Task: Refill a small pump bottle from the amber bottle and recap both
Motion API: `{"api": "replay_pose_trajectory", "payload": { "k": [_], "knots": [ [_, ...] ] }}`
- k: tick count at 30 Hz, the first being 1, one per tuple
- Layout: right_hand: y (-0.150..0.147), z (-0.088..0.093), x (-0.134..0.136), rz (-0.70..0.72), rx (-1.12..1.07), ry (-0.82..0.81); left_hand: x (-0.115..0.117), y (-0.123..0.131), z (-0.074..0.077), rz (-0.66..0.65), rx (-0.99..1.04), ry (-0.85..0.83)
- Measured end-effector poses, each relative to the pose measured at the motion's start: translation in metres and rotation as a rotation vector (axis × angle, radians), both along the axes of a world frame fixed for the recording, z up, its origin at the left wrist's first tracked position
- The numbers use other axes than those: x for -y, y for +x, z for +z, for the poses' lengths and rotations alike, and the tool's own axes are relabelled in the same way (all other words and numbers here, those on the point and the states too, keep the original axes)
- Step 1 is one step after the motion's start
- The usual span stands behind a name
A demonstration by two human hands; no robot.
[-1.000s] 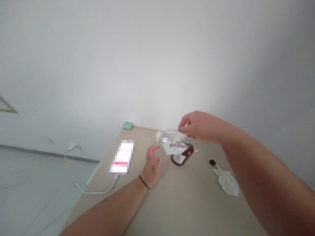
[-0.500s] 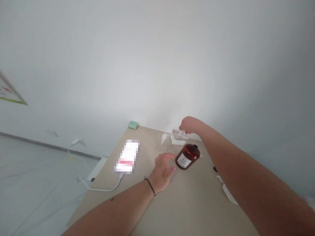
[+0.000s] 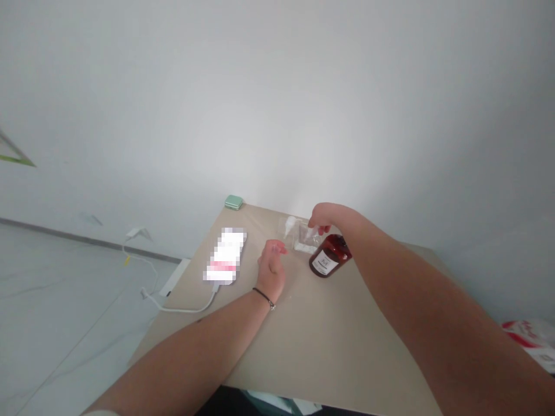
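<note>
My right hand (image 3: 326, 216) is at a small clear plastic box (image 3: 306, 245) near the table's back edge. Its fingers are pinched together over the box, and what they hold is hidden. A translucent whitish piece shows below the fingertips. To the box's left is a clear piece with a white, rounded, tapering object (image 3: 290, 224). My left hand (image 3: 272, 268) is just in front of these, fingers curled in, with the contents too small to make out. Between my right forearm and the box, a dark red-brown bottle (image 3: 326, 259) with a white label leans in view, its neck partly hidden by the arm.
A phone (image 3: 226, 254) with a lit, blurred screen lies at the left of the beige table (image 3: 329, 335), a white cable (image 3: 182, 310) plugged in. A small green case (image 3: 233, 201) sits at the back left corner. The white wall (image 3: 277, 115) rises behind. A red-and-white package (image 3: 531, 338) is at far right.
My left hand has drawn away from the bottle, and its fingers have curled in. My right hand remains at the clear box. The view has shifted, showing the table's front edge.
</note>
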State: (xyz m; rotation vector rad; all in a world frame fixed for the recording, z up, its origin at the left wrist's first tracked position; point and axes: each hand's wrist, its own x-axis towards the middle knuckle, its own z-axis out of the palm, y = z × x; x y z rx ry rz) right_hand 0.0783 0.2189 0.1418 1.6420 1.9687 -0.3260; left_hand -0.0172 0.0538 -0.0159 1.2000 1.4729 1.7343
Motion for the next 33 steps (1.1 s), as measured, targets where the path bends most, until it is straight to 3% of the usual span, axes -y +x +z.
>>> {"api": "replay_pose_trajectory", "payload": {
  "k": [5, 9, 13, 14, 15, 17, 19, 21, 23, 25, 27, 29, 33],
  "knots": [
    [-0.004, -0.004, 0.001, 0.009, 0.009, 0.022, 0.001, 0.001, 0.001, -0.003, 0.0, -0.009],
    [-0.009, 0.011, 0.015, 0.018, 0.004, 0.125, 0.0, -0.001, 0.003, -0.004, 0.001, -0.014],
    [0.001, 0.04, 0.062, 0.112, -0.097, 0.382, -0.002, -0.003, 0.007, 0.015, 0.022, -0.015],
    [0.007, 0.043, 0.079, 0.171, -0.23, 0.456, -0.002, -0.004, 0.008, 0.02, 0.029, -0.014],
    [0.014, 0.043, 0.096, 0.207, -0.367, 0.423, -0.002, -0.004, 0.009, 0.021, 0.035, -0.013],
    [0.029, 0.027, 0.132, 0.232, -0.605, 0.136, -0.003, -0.004, 0.01, 0.017, 0.04, -0.01],
    [0.044, -0.006, 0.164, 0.253, -0.797, -0.108, -0.003, -0.004, 0.011, 0.004, 0.038, -0.009],
    [0.055, -0.049, 0.187, 0.228, -0.868, -0.082, -0.003, -0.004, 0.011, -0.012, 0.028, -0.01],
    [0.063, -0.088, 0.203, 0.202, -0.926, 0.077, -0.003, -0.004, 0.01, -0.032, 0.016, -0.015],
    [0.071, -0.116, 0.214, 0.227, -1.055, 0.03, -0.003, -0.004, 0.008, -0.052, 0.005, -0.027],
    [0.08, -0.131, 0.219, 0.123, -1.29, -0.169, -0.004, -0.004, 0.005, -0.07, -0.003, -0.047],
    [0.088, -0.139, 0.219, -0.09, -1.5, -0.225, -0.004, -0.005, 0.004, -0.084, -0.011, -0.068],
    [0.099, -0.144, 0.206, -0.384, -1.635, 0.114, -0.003, -0.006, 0.006, -0.124, -0.042, -0.101]
  ]
}}
